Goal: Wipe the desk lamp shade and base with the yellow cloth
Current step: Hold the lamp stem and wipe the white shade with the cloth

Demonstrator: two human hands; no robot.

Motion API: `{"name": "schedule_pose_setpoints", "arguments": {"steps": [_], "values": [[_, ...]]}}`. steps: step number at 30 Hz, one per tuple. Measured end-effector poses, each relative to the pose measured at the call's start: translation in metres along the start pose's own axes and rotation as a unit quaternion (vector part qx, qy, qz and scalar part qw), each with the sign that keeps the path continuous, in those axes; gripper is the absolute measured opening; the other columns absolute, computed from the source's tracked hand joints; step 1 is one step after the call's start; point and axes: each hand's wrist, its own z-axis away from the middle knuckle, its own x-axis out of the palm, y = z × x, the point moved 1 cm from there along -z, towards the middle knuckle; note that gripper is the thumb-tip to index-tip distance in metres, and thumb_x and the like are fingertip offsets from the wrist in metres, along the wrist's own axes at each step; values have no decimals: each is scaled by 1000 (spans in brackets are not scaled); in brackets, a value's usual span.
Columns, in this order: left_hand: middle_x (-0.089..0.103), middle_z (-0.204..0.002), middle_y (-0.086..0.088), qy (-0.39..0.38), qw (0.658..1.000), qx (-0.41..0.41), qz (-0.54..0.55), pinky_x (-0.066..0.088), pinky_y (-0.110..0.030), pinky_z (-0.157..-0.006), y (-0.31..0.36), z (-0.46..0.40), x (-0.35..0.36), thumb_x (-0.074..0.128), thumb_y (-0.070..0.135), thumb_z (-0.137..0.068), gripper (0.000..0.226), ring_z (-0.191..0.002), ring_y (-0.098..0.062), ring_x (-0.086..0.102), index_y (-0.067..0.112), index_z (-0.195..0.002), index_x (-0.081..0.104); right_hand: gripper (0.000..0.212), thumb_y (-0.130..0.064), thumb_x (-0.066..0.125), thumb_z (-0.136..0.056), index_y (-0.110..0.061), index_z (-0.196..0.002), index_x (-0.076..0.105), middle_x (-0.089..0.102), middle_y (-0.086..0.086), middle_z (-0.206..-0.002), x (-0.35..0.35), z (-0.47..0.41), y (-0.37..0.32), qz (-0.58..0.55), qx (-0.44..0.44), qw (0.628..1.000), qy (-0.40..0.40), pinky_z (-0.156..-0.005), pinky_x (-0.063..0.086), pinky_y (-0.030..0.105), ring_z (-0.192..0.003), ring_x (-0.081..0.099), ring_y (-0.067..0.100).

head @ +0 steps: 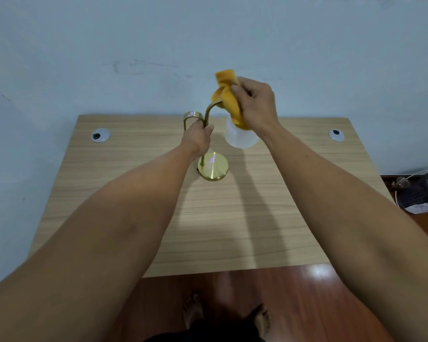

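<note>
The bench [158, 218] has a light wood-grain top with two round grey cable grommets [100, 135] [336, 135] near its far corners. It stands against a pale blue wall [208, 33]. The floor [331, 304] is glossy reddish-brown wood. A dark bundle of fabric [420, 193] lies at right.

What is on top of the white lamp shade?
The yellow cloth lies over the top of the white lamp shade, held there by the right hand. The joint between shade and brass arm is covered.
</note>
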Motion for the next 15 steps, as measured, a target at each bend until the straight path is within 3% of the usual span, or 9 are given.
{"name": "schedule_pose_setpoints", "arguments": {"steps": [2,6,9,10,12,13,15], "values": [[56,-111,-7,-12,1000,-4,-14,35,-28,-84,-2,0,-1,43,34,-107,34,-98,-24,50,7,-126,53,17,-23,58,-93,-15,-86,71,71,3,-81,-16,-6,11,26,66,989,128,-77,54,37,-81,64,16],[60,-116,-6,-26,999,5,-23,36,-28,-86,-15,5,-4,48,30,-105,34,-112,-27,56,10,-132,51,30,-20,45,-102,-24,-73,39,43,-11,-70,-43,-8,19,3,160,946,283,-68,39,31,-68,43,14],[65,-124,-8,-4,1000,15,-26,41,-28,-94,-26,10,-7,54,32,-102,40,-119,-26,58,9,-134,55,20,-20,39,-106,-17,-86,40,41,-12,-71,-50,-5,21,-1,180,937,300,-69,36,29,-70,42,13],[69,-118,-8,22,999,25,-39,44,-28,-94,-29,12,-9,55,34,-100,37,-115,-25,61,9,-127,62,17,-21,39,-106,-16,-89,41,43,-12,-71,-50,-2,19,2,176,938,299,-70,36,30,-74,44,15],[75,-91,-4,95,992,53,-65,54,-32,-87,-36,18,-18,56,40,-95,32,-95,-26,69,12,-92,71,14,-21,38,-105,-17,-93,44,46,-13,-72,-45,5,11,12,154,946,286,-70,38,27,-80,47,18],[74,-76,-2,127,988,55,-76,58,-36,-80,-39,20,-23,53,44,-89,36,-83,-26,70,13,-77,67,14,-20,38,-105,-18,-95,47,49,-13,-74,-42,10,5,20,136,952,273,-68,39,23,-80,49,16],[69,-63,-3,172,981,19,-89,60,-39,-70,-46,24,-33,48,45,-76,39,-68,-28,70,10,-65,59,20,-17,37,-103,-22,-103,57,60,-15,-82,-29,20,-5,34,97,964,244,-70,44,22,-81,57,10]]}}
